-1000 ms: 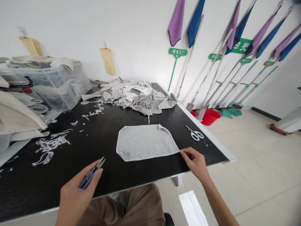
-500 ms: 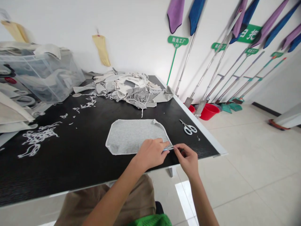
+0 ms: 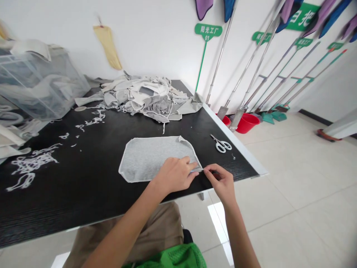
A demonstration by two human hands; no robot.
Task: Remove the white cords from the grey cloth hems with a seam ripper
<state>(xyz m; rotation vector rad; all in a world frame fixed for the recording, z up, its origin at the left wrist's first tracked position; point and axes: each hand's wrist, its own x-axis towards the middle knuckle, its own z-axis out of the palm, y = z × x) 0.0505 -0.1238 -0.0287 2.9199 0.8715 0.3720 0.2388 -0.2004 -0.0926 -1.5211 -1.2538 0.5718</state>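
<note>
A grey cloth piece (image 3: 147,154) with a white stitched edge lies flat on the black table, its upper right edge slightly curled. My left hand (image 3: 175,173) rests over its lower right part, closed around small blue-handled thread snips (image 3: 192,171) that are mostly hidden under the fingers. At the cloth's right corner, my right hand (image 3: 221,180) pinches the tip of the edge between thumb and forefinger; whether it is fabric or a thread end is too small to tell. White-handled scissors (image 3: 221,144) lie beyond my right hand.
A heap of grey and white cloth pieces (image 3: 150,96) sits at the table's back. Loose white thread trimmings (image 3: 33,162) are scattered at the left, near a clear plastic bin (image 3: 47,85) full of cloth. Mops and a red bucket (image 3: 247,123) stand along the wall beyond the table's right edge.
The view has shifted slightly, so the table's contents appear further left. The snips' blades, visible between my hands before, are now mostly covered. My right hand still pinches at the cloth's corner.
</note>
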